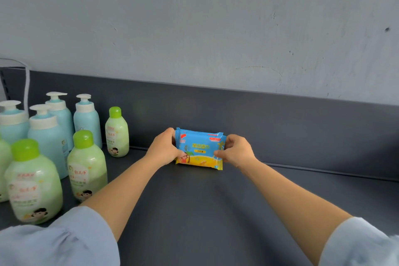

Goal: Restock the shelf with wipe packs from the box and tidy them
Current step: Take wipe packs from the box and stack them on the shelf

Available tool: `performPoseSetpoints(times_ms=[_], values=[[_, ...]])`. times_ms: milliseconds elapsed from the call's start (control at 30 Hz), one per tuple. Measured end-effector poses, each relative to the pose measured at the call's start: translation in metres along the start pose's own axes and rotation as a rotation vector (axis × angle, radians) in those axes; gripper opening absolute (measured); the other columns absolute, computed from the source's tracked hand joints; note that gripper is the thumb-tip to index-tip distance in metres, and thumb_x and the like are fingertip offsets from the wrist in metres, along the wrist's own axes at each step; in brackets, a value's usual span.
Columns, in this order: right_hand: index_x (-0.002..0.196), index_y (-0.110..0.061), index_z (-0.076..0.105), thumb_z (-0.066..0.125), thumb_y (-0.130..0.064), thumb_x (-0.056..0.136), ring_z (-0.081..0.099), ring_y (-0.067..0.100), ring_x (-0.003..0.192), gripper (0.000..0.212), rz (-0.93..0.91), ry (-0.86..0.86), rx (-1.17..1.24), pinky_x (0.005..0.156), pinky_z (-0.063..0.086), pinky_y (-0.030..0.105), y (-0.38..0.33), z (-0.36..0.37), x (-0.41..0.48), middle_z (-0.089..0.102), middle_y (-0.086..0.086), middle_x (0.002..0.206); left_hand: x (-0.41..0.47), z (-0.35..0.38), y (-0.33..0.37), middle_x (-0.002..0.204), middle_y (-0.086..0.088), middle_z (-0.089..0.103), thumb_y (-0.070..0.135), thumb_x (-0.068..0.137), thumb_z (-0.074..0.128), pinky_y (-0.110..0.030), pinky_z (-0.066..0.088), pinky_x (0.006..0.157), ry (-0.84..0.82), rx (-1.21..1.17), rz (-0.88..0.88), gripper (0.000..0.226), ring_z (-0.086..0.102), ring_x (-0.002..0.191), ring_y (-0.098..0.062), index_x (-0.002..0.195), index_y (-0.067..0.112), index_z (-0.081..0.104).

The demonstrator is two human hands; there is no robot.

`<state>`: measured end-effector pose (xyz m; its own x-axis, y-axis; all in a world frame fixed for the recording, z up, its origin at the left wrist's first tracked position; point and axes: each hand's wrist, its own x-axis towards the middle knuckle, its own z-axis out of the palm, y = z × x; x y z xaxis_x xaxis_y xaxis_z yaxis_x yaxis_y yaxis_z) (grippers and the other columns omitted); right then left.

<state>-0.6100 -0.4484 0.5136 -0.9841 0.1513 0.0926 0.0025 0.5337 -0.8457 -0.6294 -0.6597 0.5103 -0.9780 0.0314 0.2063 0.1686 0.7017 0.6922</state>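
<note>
A blue and yellow wipe pack (pixel 199 149) stands upright on the dark grey shelf (pixel 194 211), close to the shelf's back panel. There may be more than one pack pressed together; I cannot tell. My left hand (pixel 165 147) grips its left end and my right hand (pixel 236 150) grips its right end. The pack's bottom edge rests on the shelf. The box is out of view.
Several green-capped lotion bottles (pixel 86 164) and blue pump bottles (pixel 87 119) stand in rows at the left of the shelf. A dark back panel (pixel 280 125) runs behind the pack, with a grey wall above it.
</note>
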Motion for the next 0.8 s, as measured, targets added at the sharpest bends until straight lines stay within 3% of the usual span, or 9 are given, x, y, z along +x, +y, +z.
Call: performPoseSetpoints(times_ms=[100,233,400,633,800], values=[[0.092,-0.015,0.059,0.076,-0.012,0.079,0.068,0.018,0.089,0.022,-0.049,0.059,-0.058,0.079,0.057,0.036,-0.002,0.002,-0.001,0.067,-0.001,0.094,-0.002,0.003,0.001,0.122,-0.002,0.06,0.01,0.078,0.077,-0.033,0.055,0.084,0.074,0.031,0.042,0.043,0.059,0.108,-0.015,0.11,0.015,0.049],[0.093,-0.014,0.062,0.07,-0.016,0.083,0.069,0.022,0.09,0.013,-0.008,0.05,-0.033,0.082,0.058,0.043,0.002,0.006,0.003,0.069,0.004,0.098,-0.002,0.004,0.004,0.127,0.0,0.057,0.018,0.083,0.073,-0.031,0.052,0.086,0.033,0.014,0.03,0.048,0.057,0.113,-0.014,0.123,0.014,0.047],[0.088,-0.014,0.063,0.067,-0.019,0.088,0.069,0.024,0.076,0.007,0.031,0.027,-0.038,0.08,0.059,0.04,0.004,0.006,0.003,0.07,0.006,0.095,-0.004,0.006,0.007,0.128,-0.001,0.057,0.02,0.084,0.071,-0.031,0.052,0.088,0.018,0.028,0.005,0.046,0.057,0.114,-0.014,0.124,0.014,0.047],[0.08,-0.015,0.059,0.068,-0.019,0.088,0.073,0.029,0.073,0.013,0.087,0.004,0.014,0.076,0.061,0.039,0.001,0.003,-0.002,0.071,0.008,0.096,-0.006,0.003,0.011,0.129,-0.003,0.055,0.011,0.085,0.069,-0.039,0.059,0.076,-0.006,0.028,-0.036,0.048,0.063,0.098,-0.018,0.128,0.013,0.047],[0.086,-0.017,0.061,0.066,-0.022,0.089,0.073,0.027,0.077,0.008,0.078,-0.006,-0.069,0.08,0.06,0.039,-0.001,0.003,-0.005,0.071,0.007,0.097,-0.006,0.006,0.009,0.131,-0.004,0.055,0.015,0.084,0.071,-0.041,0.058,0.081,-0.006,0.077,-0.032,0.051,0.061,0.103,-0.017,0.128,0.014,0.044]])
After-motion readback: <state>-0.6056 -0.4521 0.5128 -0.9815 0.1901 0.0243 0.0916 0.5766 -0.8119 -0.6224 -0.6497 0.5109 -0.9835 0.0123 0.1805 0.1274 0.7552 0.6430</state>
